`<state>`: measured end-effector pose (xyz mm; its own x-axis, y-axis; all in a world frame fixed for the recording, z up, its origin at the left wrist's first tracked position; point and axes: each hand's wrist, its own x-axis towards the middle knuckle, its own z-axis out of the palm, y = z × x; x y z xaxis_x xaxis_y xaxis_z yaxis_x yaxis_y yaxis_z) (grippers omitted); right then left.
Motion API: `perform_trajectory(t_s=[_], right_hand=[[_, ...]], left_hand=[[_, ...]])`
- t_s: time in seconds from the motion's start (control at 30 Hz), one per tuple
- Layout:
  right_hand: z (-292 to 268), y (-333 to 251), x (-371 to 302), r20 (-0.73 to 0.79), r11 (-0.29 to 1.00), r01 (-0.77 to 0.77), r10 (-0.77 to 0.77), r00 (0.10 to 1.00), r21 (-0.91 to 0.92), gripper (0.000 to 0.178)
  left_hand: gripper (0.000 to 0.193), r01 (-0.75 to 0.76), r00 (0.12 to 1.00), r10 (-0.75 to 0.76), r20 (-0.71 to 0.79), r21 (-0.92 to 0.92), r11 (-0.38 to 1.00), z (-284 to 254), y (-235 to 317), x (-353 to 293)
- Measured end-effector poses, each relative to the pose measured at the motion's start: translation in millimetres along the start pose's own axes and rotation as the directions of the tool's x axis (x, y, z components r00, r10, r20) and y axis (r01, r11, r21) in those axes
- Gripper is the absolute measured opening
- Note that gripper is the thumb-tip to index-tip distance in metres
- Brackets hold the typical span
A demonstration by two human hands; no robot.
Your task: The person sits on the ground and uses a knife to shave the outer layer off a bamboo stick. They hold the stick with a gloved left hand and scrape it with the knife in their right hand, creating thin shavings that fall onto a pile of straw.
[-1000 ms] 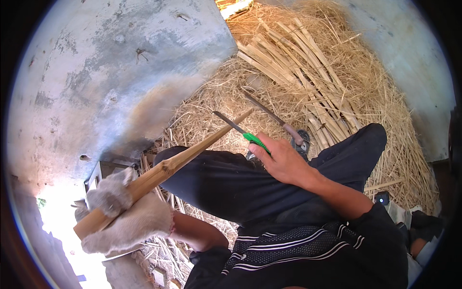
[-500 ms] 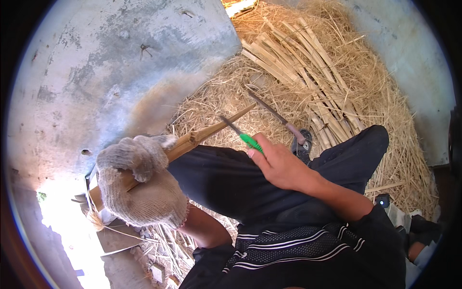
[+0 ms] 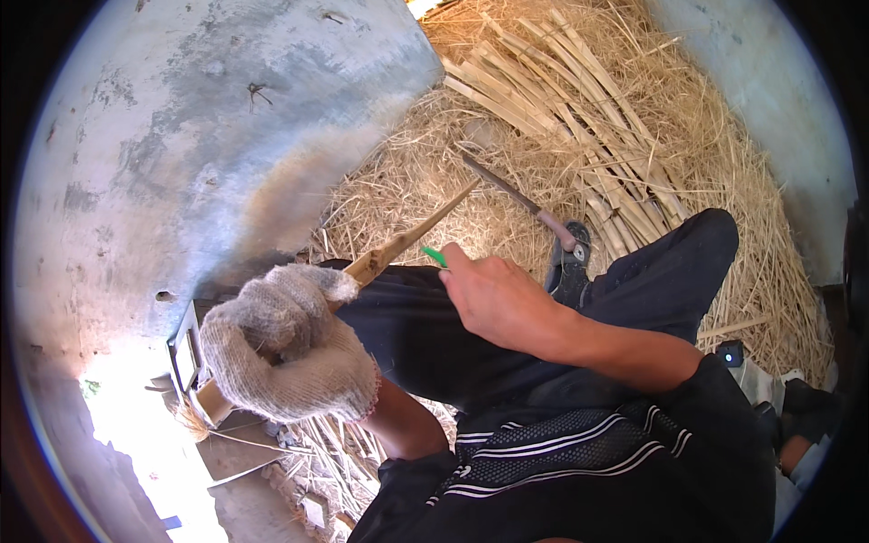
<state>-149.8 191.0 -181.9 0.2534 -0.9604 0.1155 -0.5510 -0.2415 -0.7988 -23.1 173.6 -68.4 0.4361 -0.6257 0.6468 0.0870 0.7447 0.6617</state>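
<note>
My left hand [image 3: 285, 348], in a knitted grey-white work glove, is closed round a tapering strip of bamboo [image 3: 398, 242]. The strip slants up to the right to a thin tip, and its thick end shows below the glove. My bare right hand [image 3: 498, 303] is closed on a green-handled knife [image 3: 434, 257], just right of the strip. Only a bit of the green handle shows; the blade cannot be made out. Beyond that hand, a long dark-bladed tool with a pinkish-brown handle [image 3: 516, 195] lies with its handle against my shoe [image 3: 572, 262].
Split bamboo strips [image 3: 579, 100] lie in a bundle on straw [image 3: 398, 181] ahead. A pale, stained slab [image 3: 226, 118] fills the left, and a wall [image 3: 742, 72] bounds the right. My dark-trousered leg [image 3: 416, 335] is under the hands. A small black device [image 3: 730, 353] sits at right.
My right hand has moved a little left and turned, so the knife's dark blade no longer shows. The gloved left hand and bamboo strip have shifted slightly right in the picture.
</note>
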Motion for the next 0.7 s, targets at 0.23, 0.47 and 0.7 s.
perform_trajectory(t_s=[0.23, 0.47, 0.7], right_hand=[[11, 3, 14, -0.097, 0.995, 0.102, -0.100, 0.990, 0.023, 0.018], [46, 102, 42, 0.034, 0.976, -0.166, 0.172, 0.984, -0.143, 0.028], [7, 18, 24, 0.024, 0.961, 0.151, -0.160, 0.987, 0.230, 0.032]], left_hand=[[0.037, 0.028, 0.987, -0.023, -0.158, 0.029, 0.999, 5, -18, 5], [0.045, 0.128, 0.982, -0.125, -0.144, 0.008, 0.992, -2, -11, 13], [0.037, 0.052, 0.981, -0.064, -0.186, -0.069, 0.996, -25, -16, 22]])
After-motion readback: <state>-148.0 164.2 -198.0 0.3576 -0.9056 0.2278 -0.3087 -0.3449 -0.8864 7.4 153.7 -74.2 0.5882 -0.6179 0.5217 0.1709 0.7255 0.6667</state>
